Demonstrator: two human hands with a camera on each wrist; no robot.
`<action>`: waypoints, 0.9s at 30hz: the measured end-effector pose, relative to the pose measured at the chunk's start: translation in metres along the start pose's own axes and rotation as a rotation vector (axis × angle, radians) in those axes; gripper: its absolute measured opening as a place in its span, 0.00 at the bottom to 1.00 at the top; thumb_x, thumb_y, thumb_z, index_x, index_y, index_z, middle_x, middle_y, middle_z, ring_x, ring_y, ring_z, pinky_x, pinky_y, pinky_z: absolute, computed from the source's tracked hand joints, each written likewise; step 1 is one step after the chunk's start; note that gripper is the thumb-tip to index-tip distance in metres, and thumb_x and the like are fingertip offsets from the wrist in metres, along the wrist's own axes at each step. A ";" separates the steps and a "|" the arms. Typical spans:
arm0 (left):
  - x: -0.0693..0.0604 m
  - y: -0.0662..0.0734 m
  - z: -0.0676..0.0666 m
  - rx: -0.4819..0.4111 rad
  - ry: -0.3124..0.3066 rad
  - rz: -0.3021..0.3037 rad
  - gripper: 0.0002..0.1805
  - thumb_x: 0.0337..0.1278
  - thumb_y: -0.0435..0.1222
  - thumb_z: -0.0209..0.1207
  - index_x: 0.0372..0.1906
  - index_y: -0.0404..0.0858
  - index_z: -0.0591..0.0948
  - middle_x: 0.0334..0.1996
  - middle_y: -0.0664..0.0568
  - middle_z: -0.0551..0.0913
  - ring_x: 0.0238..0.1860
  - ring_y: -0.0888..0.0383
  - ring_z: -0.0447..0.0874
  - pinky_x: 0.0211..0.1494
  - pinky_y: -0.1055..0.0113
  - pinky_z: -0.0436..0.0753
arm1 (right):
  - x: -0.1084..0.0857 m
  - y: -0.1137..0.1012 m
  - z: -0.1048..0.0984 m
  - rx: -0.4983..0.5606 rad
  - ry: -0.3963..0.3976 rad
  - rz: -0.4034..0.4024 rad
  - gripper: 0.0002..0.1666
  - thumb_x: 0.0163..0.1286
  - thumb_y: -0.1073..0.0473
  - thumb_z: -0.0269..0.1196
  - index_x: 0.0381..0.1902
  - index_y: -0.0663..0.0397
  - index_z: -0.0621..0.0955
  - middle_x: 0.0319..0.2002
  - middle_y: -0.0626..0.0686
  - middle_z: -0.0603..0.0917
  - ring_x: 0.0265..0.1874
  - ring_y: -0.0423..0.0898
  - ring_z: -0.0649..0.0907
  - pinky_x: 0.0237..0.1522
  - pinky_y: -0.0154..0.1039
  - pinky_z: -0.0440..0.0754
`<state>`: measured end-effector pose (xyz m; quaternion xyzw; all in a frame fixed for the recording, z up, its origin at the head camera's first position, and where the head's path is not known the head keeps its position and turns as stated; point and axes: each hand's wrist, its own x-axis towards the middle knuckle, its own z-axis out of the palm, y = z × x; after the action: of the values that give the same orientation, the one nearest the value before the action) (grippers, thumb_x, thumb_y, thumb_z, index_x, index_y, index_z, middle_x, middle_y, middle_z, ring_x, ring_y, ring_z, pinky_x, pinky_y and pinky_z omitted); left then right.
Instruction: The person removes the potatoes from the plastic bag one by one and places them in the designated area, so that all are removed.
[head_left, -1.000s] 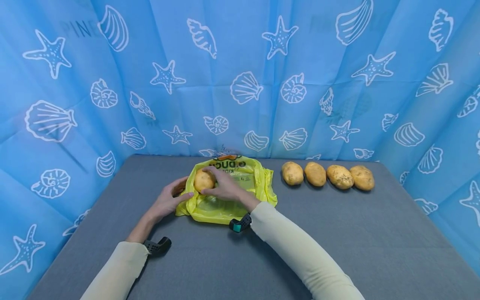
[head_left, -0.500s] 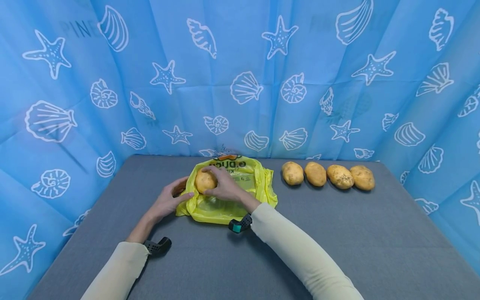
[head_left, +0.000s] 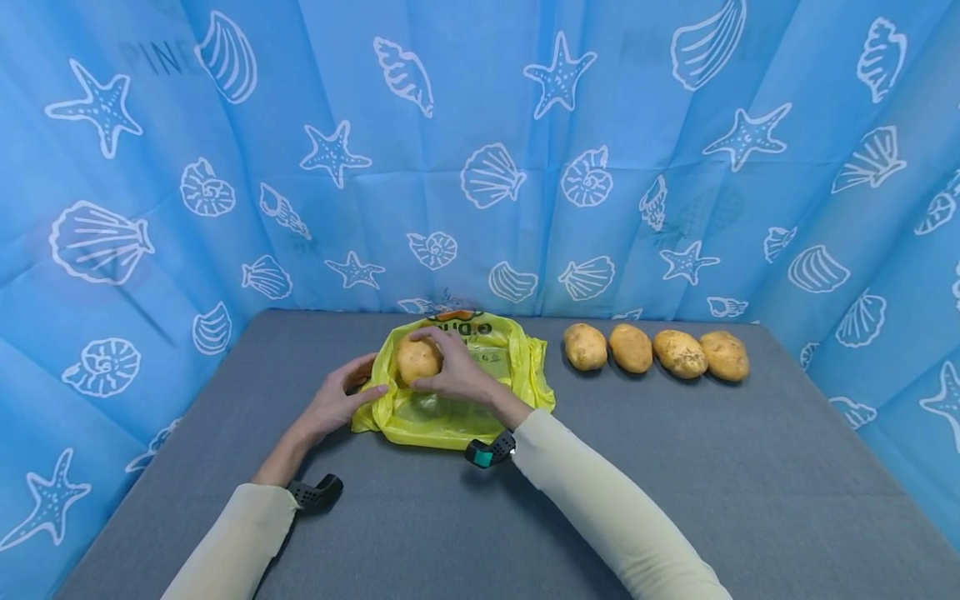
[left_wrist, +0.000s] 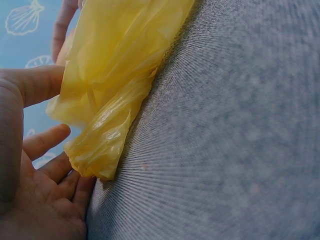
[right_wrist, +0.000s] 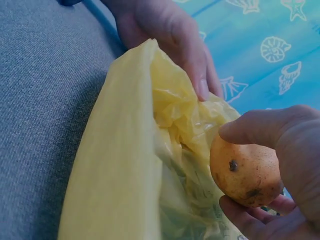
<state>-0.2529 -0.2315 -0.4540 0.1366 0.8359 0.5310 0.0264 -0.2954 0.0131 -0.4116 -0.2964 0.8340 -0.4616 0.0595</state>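
My right hand [head_left: 461, 375] holds a potato [head_left: 418, 360] over the left part of a yellow plastic bag [head_left: 435, 432]. In the right wrist view the thumb lies on top of that potato [right_wrist: 245, 170] and the fingers curl beneath it. The bag's mouth spreads wide, with its rim standing up and dark print on the inside. At the bag's left side is my left hand [head_left: 335, 402]. Its thumb touches the bag's wall in the left wrist view, while the fingers [left_wrist: 50, 142] stretch out loosely beside the plastic.
Several potatoes [head_left: 632, 348] sit in a row to the right of the bag, on the grey cloth-covered table [head_left: 675, 467]. A blue curtain [head_left: 465, 108] with shell and starfish prints hangs behind and at the sides.
My right hand has shifted slightly to the right with the potato, which shows a little more of its surface. My left hand and the row of potatoes have stayed in place.
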 end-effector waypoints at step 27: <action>-0.002 0.005 0.000 -0.004 0.021 0.008 0.37 0.70 0.42 0.63 0.76 0.32 0.63 0.70 0.34 0.70 0.69 0.37 0.68 0.72 0.40 0.64 | -0.054 -0.006 -0.044 0.077 0.056 -0.135 0.45 0.61 0.67 0.74 0.73 0.47 0.70 0.65 0.61 0.65 0.59 0.57 0.71 0.55 0.55 0.81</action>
<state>-0.2499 -0.2306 -0.4500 0.1342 0.8345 0.5341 0.0159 -0.2652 0.0733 -0.3912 -0.3364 0.7952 -0.5041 0.0165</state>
